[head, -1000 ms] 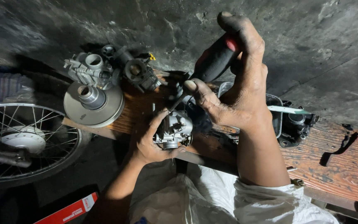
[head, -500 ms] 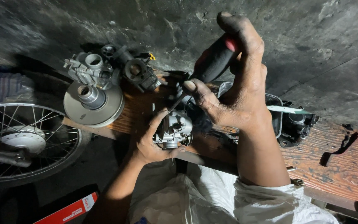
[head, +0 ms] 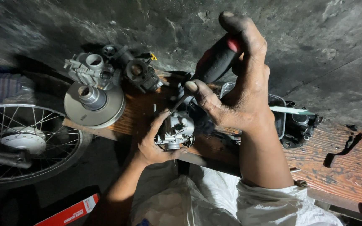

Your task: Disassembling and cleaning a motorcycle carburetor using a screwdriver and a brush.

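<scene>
At the far left a spoked wheel with thin wire spokes and a dull metal hub lies low beside the bench. Just right of it, on the wooden bench, sits a pulley disc, smooth grey metal with a raised central boss. Behind it stand a pale cast carburetor body and a darker, grimier carburetor, both knobbly castings with round bores.

The left hand is curled closed around a small silvery carburetor, cradling it from below and the left at the near edge of the bench, thumb up along its side. The casting looks rough and oily, full of ports and ledges. The right hand, blackened with grease, wraps a screwdriver with a fat black and red handle; thumb and fingers are closed on the grip and the index finger lies down towards the thin shaft, whose tip meets the top of the held carburetor.

To do this well, I would judge that the tool should stay in line with the screw, pressed firmly so the tip does not ride out of a soft head, while the left hand braces the body against the bench.

Right of the hands a dark tray holds more blackened parts; the board beyond is reddish, grained and stained.
</scene>
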